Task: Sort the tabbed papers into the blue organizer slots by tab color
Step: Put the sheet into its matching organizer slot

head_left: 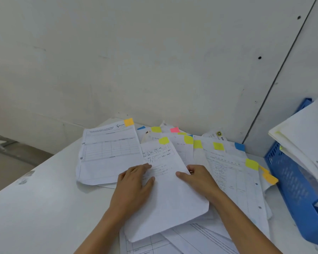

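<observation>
As the pile stands: sorting looks early; a few papers (305, 129) already stand in the organizer (290, 184), many tabbed sheets remain outside it.
Pile (231, 173): fanned loose on the surface (35, 208), just left of the organizer; whether its edge touches the organizer, cannot tell.
Tabs seen: mostly yellow-green; some blue, pink, orange.
Top sheet (165, 195): lies on the pile, left of the organizer and apart from it; yellow-green tab (163, 140) at its far corner.
Left grip (134, 182): flat on the top sheet, fingers straight, holding nothing.
Right grip (196, 178): thumb over the sheet's organizer-side edge, fingers curled at that edge; pinches the top sheet.
Step in hand (judgement): freeing the top sheet to carry to a slot.
Left to do: nearly the whole pile; which slot takes which colour is not visible.
</observation>
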